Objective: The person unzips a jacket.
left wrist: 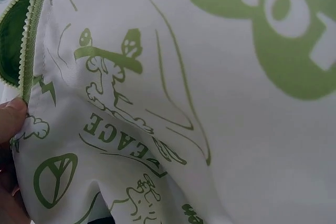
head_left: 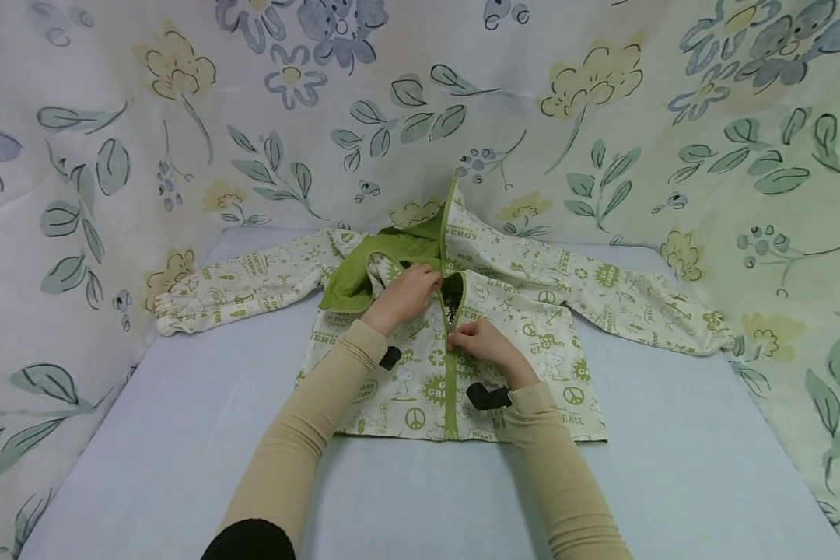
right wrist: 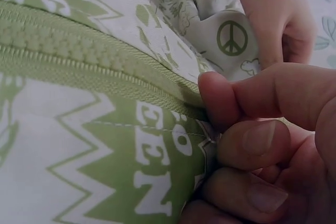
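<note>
A white jacket (head_left: 546,365) with green print and a green-lined hood (head_left: 350,272) lies front up on the table, its sleeves spread to both sides. The lower zip (head_left: 451,397) is joined, while above the right hand its two rows of teeth part. My left hand (head_left: 409,294) pinches the zip edge near the neck; its thumb (left wrist: 13,116) presses on the tape in the left wrist view. Lower down, my right hand (head_left: 488,346) pinches at the zip, thumb and curled fingers together in the right wrist view. Its fingertips hide what exactly they hold there.
The pale table (head_left: 182,443) extends around the jacket. Floral cloth (head_left: 420,117) hangs behind it and at both sides. The jacket's sleeves (head_left: 252,284) reach near the table's left and right edges. The raised hood edge (head_left: 453,210) stands against the cloth.
</note>
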A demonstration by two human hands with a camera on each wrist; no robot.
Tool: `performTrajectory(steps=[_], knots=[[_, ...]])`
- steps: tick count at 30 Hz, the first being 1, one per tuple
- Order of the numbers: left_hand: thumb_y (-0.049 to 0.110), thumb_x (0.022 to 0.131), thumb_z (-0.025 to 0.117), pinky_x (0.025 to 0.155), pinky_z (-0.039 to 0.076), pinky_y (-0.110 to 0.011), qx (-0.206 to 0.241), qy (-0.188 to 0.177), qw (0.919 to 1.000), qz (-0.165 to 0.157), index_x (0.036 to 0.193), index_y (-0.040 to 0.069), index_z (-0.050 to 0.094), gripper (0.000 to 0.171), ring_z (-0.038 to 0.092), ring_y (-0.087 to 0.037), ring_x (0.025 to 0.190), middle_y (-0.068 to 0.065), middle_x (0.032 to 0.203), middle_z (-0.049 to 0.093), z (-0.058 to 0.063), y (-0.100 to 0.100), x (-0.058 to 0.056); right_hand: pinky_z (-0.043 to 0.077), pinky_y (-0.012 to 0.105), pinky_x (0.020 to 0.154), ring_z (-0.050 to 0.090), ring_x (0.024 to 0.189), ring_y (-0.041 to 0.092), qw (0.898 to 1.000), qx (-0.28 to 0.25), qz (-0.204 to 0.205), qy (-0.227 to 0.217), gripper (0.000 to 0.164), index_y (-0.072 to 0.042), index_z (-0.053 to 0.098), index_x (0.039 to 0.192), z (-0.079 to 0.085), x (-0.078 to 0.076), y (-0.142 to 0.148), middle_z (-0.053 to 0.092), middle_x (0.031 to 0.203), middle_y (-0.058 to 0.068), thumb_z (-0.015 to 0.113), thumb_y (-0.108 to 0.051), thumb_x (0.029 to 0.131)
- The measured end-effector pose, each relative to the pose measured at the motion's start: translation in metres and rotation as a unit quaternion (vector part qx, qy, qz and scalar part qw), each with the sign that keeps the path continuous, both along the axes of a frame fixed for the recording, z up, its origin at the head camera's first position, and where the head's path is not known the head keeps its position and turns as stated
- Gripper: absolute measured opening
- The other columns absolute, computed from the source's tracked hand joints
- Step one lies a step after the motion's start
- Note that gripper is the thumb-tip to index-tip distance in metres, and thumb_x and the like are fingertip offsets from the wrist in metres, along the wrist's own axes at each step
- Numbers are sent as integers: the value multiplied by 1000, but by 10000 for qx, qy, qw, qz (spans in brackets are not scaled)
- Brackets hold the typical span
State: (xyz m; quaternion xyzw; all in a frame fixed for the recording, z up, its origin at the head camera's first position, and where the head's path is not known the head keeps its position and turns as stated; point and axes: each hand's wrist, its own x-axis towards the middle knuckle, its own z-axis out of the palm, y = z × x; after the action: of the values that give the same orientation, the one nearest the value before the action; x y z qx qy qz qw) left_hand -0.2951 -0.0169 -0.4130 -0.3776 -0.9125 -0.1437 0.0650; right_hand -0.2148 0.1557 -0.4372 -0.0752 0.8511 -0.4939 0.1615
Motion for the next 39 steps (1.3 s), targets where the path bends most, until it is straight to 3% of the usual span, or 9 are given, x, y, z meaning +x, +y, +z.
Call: performTrajectory(steps=[9, 13, 19, 24, 33, 39], knots=[[11, 87, 51, 79, 40, -26, 46, 5, 9999, 97, 101, 8, 58, 15, 47, -18, 92, -4, 96, 51, -1, 0, -1, 27, 25, 40, 27, 40, 12, 9997, -220, -50, -118, 25, -1, 66, 77, -2, 4, 0, 34, 45, -1, 50, -17, 88], [11, 88, 51, 78, 40, -26, 96, 19, 9999, 110, 100, 7, 59, 15, 48, -18, 92, -4, 95, 52, -1, 0, -3, 25, 24, 39, 25, 37, 10, 9995, -311, 5, -53, 27, 5, 65, 78, 8, 11, -3, 32, 43, -2, 48, -13, 88], [11, 88, 50, 79, 40, -26, 134, 34, 9997, 183, 103, 7, 59, 18, 47, -18, 92, -3, 94, 52, -3, -1, -4, 23, 25, 38, 22, 38, 10, 9993, -296, -208, 137, 24, 1, 65, 73, 2, 13, -4, 29, 41, -4, 50, -14, 85], [10, 88, 51, 79, 40, -26, 171, 25, 9997, 177, 102, 7, 59, 17, 48, -18, 92, -4, 94, 51, -3, -1, -3, 23, 23, 40, 22, 38, 8, 9986, -476, -191, -86, 23, 10, 62, 80, 20, 24, -8, 29, 42, -4, 48, -7, 86], [9, 88, 50, 80, 40, -26, 197, 76, 9996, 206, 101, 7, 58, 16, 48, -18, 94, -4, 95, 51, -3, -2, -6, 23, 25, 42, 19, 42, 12, 9986, -381, -333, -156, 21, -4, 67, 73, -5, 17, -1, 31, 45, -2, 53, -16, 84], [10, 88, 50, 79, 41, -27, 187, 127, 9994, 244, 100, 8, 58, 14, 48, -19, 93, -5, 94, 52, -2, -3, -6, 24, 24, 40, 22, 41, 13, 9990, -324, -260, -165, 23, -6, 67, 73, -9, 18, 2, 31, 45, -2, 52, -18, 86]])
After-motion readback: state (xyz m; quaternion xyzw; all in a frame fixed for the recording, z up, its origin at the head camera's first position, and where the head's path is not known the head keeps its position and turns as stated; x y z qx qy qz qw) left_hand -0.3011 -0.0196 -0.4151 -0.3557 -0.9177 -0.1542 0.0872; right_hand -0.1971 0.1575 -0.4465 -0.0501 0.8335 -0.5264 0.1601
